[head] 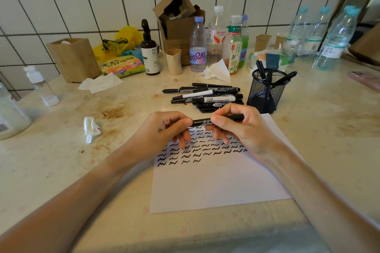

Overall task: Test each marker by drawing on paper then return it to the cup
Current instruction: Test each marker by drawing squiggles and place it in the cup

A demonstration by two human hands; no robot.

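Note:
Both hands hold one black marker [202, 121] level above the white paper [216, 181]. My left hand [166, 129] pinches its left end, and my right hand [236, 127] grips the barrel. I cannot tell whether the cap is on. Rows of black squiggles cover the paper's upper half. A pile of several black and white markers [205, 96] lies on the counter just beyond my hands. To its right stands a black mesh cup [266, 92] with a few markers in it.
Bottles [216, 37], a paper cup [174, 61], a cardboard box [178, 20] and a tissue pack [269, 58] line the tiled wall. A wooden box [74, 59] and snack bag [121, 65] sit back left. A crumpled tissue [91, 129] lies left of my hands.

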